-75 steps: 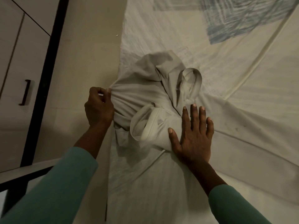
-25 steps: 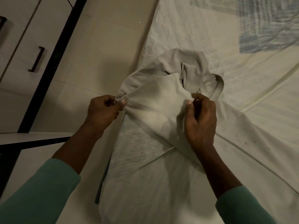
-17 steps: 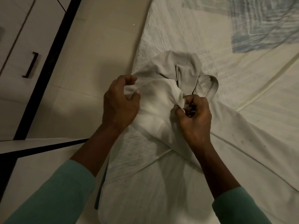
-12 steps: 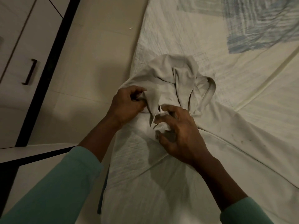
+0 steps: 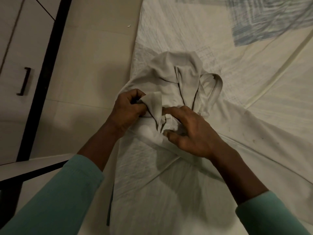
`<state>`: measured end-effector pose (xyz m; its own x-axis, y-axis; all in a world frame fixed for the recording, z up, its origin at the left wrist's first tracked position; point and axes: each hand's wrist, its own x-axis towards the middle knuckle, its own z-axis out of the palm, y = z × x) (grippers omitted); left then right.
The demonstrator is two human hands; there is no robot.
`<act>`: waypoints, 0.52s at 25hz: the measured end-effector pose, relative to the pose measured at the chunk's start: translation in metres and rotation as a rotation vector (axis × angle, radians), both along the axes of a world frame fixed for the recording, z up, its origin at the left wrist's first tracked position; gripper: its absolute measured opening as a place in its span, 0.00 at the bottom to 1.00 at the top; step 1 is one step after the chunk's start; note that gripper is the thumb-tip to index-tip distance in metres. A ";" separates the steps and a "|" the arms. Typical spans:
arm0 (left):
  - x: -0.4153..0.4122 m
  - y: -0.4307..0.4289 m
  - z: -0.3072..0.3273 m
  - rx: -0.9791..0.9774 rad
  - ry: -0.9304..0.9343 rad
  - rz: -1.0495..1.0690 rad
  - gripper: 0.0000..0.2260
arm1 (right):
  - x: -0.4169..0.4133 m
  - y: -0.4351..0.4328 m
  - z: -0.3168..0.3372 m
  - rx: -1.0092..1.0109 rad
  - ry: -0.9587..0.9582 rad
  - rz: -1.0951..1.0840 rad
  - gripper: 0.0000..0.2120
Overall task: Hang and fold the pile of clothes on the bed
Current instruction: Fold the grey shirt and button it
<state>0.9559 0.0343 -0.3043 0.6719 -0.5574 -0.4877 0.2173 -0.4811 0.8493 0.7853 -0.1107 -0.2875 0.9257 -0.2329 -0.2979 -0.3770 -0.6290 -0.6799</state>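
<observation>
Folding looks barely begun: the garment point(image 5: 177, 78) lies bunched at the bed point(image 5: 186, 31) edge. The left hand point(image 5: 128, 109) grip clasps a fold of it, and the right hand point(image 5: 191, 131) pinches cloth alongside.

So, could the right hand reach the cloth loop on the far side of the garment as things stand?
Probably yes: the loop lies uncovered on the bed just beyond the right hand, though it would first have to release the garment.

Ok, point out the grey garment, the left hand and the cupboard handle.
grey garment point(image 5: 171, 73): head view, its bunched upper part.
left hand point(image 5: 128, 110): head view, back of the hand.
cupboard handle point(image 5: 25, 81): head view, middle of the dark bar.
</observation>
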 end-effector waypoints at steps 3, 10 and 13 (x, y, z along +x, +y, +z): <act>0.003 0.005 -0.002 -0.036 0.054 -0.011 0.04 | 0.006 -0.011 0.007 0.049 -0.017 -0.129 0.10; 0.005 -0.014 0.006 0.084 0.129 0.135 0.12 | 0.000 -0.014 0.000 0.444 -0.177 -0.943 0.13; 0.011 -0.023 0.008 0.171 0.158 0.147 0.10 | 0.004 -0.015 -0.005 0.358 0.003 -0.786 0.27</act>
